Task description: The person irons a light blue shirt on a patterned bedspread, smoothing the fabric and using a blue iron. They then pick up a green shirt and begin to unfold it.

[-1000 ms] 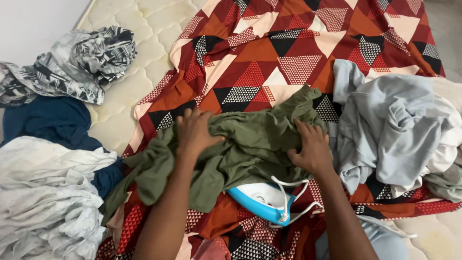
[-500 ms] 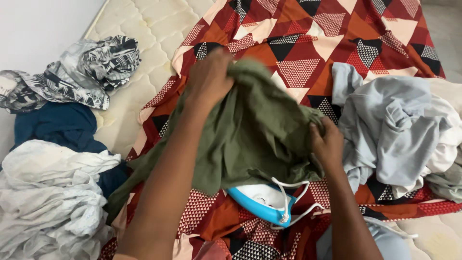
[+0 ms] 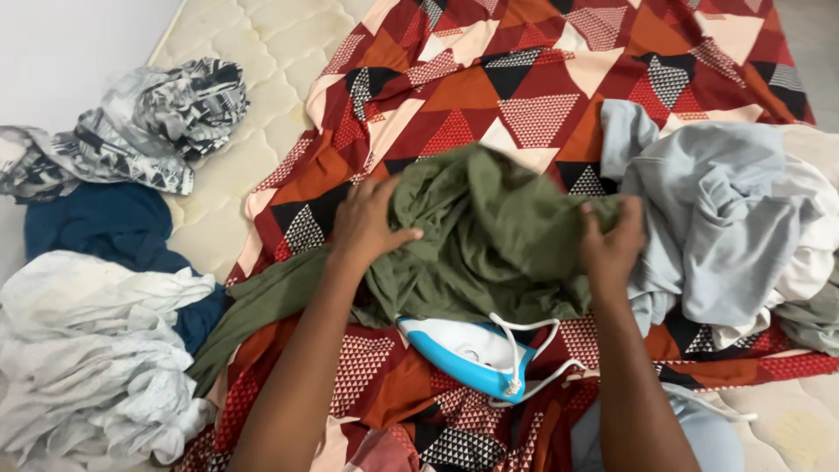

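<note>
Both hands grip an olive-green garment point(image 3: 489, 236) bunched on a red, patterned sheet point(image 3: 524, 96) spread over a pale mattress point(image 3: 253, 52). The left hand point(image 3: 367, 223) closes its fingers on the garment's left side, thumb pressed into the cloth; the right hand point(image 3: 612, 245) pinches the right edge, though its fingertips seem buried in folds, so the exact hold is hard to judge. The garment's long axis runs left to right between the hands, a loose tail trailing down-left past the left forearm. A blue-and-white iron point(image 3: 468, 350) (white cord looped over it) lies just below the garment, nearer the right hand. Grey clothes point(image 3: 725, 210) are heaped to the right.
</note>
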